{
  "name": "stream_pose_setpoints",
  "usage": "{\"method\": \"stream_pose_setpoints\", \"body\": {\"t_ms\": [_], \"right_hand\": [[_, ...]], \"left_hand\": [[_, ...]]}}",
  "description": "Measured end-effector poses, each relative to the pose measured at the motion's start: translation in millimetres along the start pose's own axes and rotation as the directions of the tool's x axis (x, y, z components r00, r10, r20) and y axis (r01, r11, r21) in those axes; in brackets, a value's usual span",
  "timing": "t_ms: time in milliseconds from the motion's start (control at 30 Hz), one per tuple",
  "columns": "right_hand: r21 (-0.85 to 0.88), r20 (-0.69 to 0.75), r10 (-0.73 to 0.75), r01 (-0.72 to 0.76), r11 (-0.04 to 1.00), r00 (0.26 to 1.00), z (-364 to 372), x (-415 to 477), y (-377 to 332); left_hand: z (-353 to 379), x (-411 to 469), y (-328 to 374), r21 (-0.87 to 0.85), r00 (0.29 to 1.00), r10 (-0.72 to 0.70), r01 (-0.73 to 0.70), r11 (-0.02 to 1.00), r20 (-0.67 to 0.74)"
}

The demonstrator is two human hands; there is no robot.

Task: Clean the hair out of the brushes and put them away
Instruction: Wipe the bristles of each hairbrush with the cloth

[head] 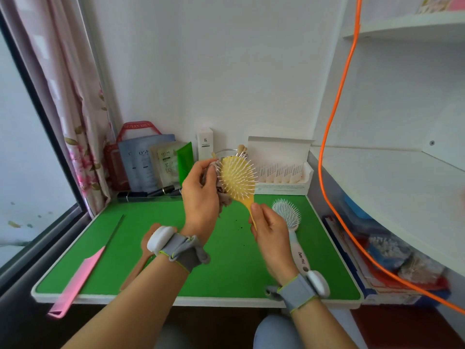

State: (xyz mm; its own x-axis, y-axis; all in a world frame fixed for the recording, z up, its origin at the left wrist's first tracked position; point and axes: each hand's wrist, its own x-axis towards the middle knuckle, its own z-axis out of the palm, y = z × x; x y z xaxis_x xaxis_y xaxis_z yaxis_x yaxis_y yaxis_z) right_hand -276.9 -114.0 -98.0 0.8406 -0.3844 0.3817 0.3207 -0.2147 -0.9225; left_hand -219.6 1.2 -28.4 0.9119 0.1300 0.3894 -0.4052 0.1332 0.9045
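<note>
Hands hold things above the green surface [125, 248]: right hand [270, 233] grips the yellow brush [237, 178] handle, left hand [201, 195] presses a cloth [222, 195] against it.

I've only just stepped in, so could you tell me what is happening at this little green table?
A person is cleaning a yellow paddle brush, held up above the green table. The right hand grips its handle, while the left hand presses a greyish cloth against the edge of the bristled head. A pale blue brush lies on the table beside the right hand, and a pink comb rests at the near left edge, overhanging it. Neither has been put away.
</note>
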Motion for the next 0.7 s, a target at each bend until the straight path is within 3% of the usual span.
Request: {"method": "stream_pose_setpoints", "body": {"t_ms": [133, 400, 700], "right_hand": [[-0.066, -0.016, -0.054, 0.053, 0.996, 0.998, -4, 1, -2], [-0.168, -0.039, -0.081, 0.073, 0.983, 0.996, 1, -7, 0], [-0.228, 0.073, -0.070, 0.085, 0.970, 0.995, 5, -1, 1]], "left_hand": [[0, -2, 3, -0.069, 0.997, -0.052, 0.055, 0.996, 0.057], [-4, -6, -4, -0.118, 0.985, -0.173, 0.173, 0.978, 0.011], [-5, -11, -5, -0.092, 0.992, -0.103, 0.109, 0.990, 0.067]]}}
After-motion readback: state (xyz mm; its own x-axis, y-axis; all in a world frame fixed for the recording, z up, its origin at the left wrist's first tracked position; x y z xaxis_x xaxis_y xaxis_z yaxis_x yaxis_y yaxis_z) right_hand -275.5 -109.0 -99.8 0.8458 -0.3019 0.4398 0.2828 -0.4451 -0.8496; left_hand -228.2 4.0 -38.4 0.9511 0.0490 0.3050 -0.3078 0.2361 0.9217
